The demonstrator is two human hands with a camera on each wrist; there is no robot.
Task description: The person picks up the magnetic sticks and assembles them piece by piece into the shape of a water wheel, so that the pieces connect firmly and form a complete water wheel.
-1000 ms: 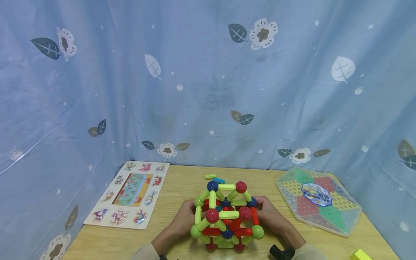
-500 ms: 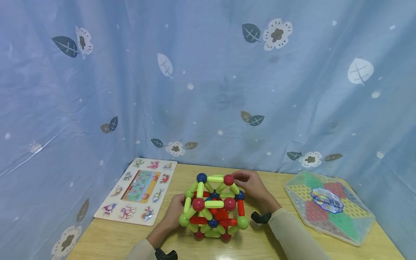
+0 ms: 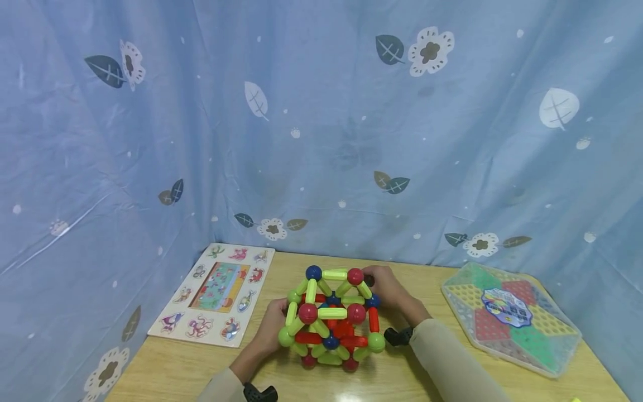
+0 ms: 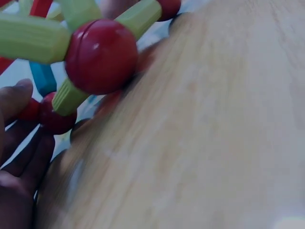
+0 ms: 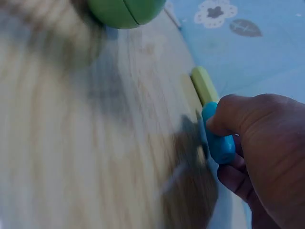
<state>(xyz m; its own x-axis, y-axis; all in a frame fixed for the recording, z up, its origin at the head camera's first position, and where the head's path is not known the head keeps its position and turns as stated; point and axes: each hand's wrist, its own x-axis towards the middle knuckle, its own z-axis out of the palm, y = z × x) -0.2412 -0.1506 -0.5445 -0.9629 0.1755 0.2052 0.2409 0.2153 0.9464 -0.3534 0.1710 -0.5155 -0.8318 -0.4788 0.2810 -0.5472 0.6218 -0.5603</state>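
A frame of magnetic balls and sticks (image 3: 331, 313), in lime, red and blue, stands on the wooden table. On its left side is my left hand (image 3: 273, 325); the left wrist view shows thumb and fingers holding a red stick (image 4: 29, 110) beside a red ball (image 4: 58, 113). My right hand (image 3: 388, 290) reaches behind the frame. Seen from the right wrist, this hand (image 5: 274, 143) pinches a blue stick (image 5: 219, 136) between thumb and fingers, low over the table. A lime stick (image 5: 204, 85) lies just beyond the blue one.
An animal puzzle board (image 3: 166, 329) lies at the table's back left. To the right is a hexagonal board-game case (image 3: 557, 335) with a coloured star. A blue patterned curtain (image 3: 321, 139) hangs behind the table, and part of a yellow object (image 3: 576, 400) shows at the bottom right.
My right hand has left the frame's right side, moved behind it and taken hold of the blue stick. The left hand stays on the frame. The head view has shifted.
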